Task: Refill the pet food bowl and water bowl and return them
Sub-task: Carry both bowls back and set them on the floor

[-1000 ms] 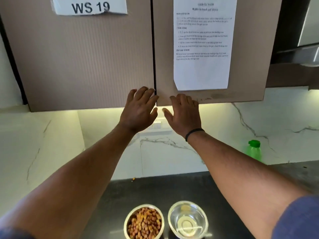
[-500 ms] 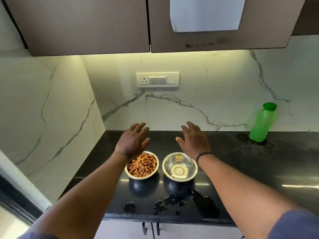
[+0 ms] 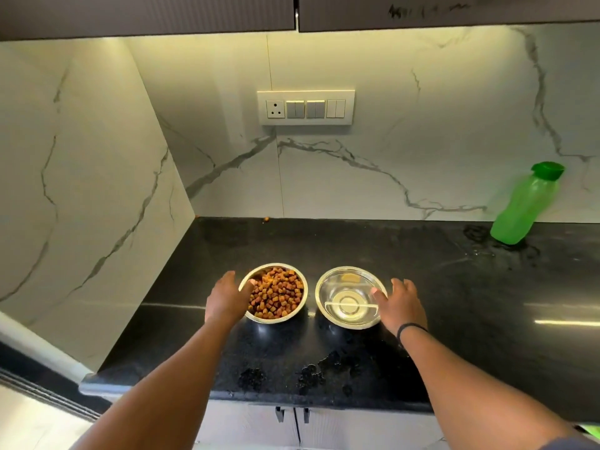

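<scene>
Two steel bowls stand side by side on the black counter [image 3: 454, 303]. The left one, the food bowl [image 3: 276, 295], is full of brown kibble. The right one, the water bowl [image 3: 349, 300], holds clear water. My left hand [image 3: 227, 300] is at the food bowl's left rim, fingers apart, thumb at the edge. My right hand [image 3: 401, 303] is at the water bowl's right rim, fingers spread, thumb over the edge. Neither hand has closed around a bowl.
A green bottle [image 3: 526, 206] with its cap on stands at the back right against the marble wall. Water spots lie on the counter near its front edge [image 3: 311, 375] and around the bottle. A switch panel [image 3: 305, 108] is on the wall. Upper cabinets hang overhead.
My hands came down from the upper cabinet doors to the counter and moved apart, each now at the outer rim of a bowl. The view tilted down.
</scene>
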